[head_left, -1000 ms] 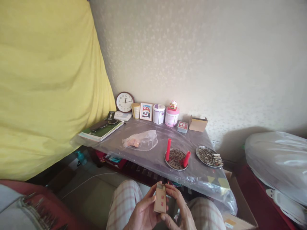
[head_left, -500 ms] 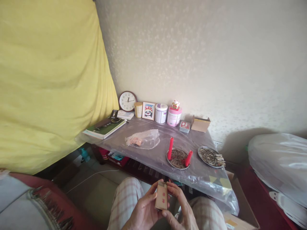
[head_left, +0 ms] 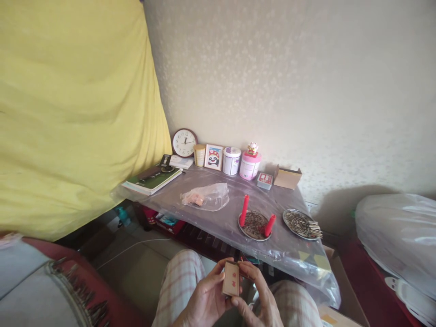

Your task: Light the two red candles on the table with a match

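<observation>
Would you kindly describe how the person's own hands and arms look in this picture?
Both the left hand and the right hand are bare: no gloves, rings or watch show. No sleeve shows at either wrist. Pale checked trousers cover the knees.

Clock (head_left: 184,142) — hour numerals; rest illegible

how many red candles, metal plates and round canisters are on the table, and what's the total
red candles: 2
metal plates: 2
round canisters: 3
total: 7
</observation>
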Tool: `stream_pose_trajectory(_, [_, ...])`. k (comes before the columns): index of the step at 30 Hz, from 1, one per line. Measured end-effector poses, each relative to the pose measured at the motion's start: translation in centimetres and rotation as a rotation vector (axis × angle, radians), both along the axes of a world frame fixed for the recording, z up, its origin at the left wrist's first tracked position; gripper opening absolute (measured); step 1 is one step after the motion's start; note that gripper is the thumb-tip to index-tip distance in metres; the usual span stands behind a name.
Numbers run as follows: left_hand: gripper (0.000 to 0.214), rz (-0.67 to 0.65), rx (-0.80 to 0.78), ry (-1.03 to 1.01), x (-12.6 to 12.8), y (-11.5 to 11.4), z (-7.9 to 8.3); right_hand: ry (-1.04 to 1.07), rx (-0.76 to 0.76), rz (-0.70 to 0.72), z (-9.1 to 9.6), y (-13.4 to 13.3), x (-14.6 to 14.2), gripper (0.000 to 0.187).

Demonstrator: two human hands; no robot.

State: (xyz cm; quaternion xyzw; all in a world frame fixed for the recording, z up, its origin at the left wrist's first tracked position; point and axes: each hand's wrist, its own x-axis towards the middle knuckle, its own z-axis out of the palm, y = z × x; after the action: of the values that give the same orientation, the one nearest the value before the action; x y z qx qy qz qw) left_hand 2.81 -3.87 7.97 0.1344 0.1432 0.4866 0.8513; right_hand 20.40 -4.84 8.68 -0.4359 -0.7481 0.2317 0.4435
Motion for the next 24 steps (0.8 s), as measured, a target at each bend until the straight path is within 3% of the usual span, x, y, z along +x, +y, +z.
stream_pose_trajectory(13, [0.021,-0.029,0.023,-0.058,-0.1,-0.1,-0.7,0.057,0.024,-0.023,-1.3,0.2,-0.2,0.051])
stream_pose_trajectory(24, [0.018,-0.047,0.051,-0.059,-0.2,-0.5,-0.2,-0.020,0.046,0.010,-1.4,0.0,0.3,0.055])
